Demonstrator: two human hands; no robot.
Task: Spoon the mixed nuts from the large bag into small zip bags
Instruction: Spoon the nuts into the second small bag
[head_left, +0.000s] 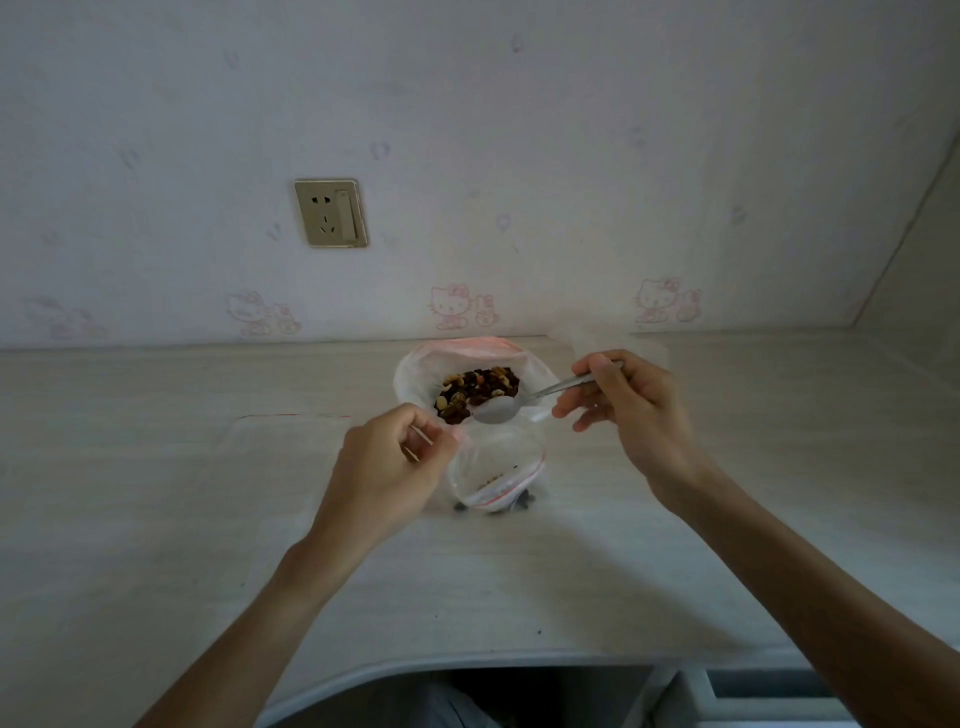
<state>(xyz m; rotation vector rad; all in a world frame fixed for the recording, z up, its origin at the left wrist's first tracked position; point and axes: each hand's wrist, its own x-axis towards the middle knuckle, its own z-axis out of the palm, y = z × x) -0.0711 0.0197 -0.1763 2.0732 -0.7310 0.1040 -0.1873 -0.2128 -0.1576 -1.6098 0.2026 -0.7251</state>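
A pale wood-grain bench (156, 519) runs along a wall papered with faint cartoon cats, and the work sits near its back edge. The large bag (415, 371), clear plastic with a pink-red zip strip along its far rim, stands open against the wall. The mixed nuts (475, 387) fill its mouth: dark raisin-like pieces among lighter kernels.

The right hand (631, 410) has its grip closed on the handle of a metal spoon (496, 410), thumb on top and fingers curled beneath. The spoon's bowl lies at the near lip of the large bag, touching the nuts; its underside faces the camera, so I cannot tell what it carries.

The left hand (387, 462) has its grip pinched on the upper edge of a small zip bag (496, 467), fingers curled round the plastic, holding its mouth up just below the spoon. This small bag is clear with a red-and-white zip strip, and it sags toward the bench. A few dark pieces lie inside it near the bottom, and several more show at its lower edge, either inside or just beside it; the blur hides which.

Another flat clear zip bag (291, 457) lies on the bench to the left of the left hand, its red strip along the far edge.

A beige wall socket (331, 213) sits on the wall above and to the left.
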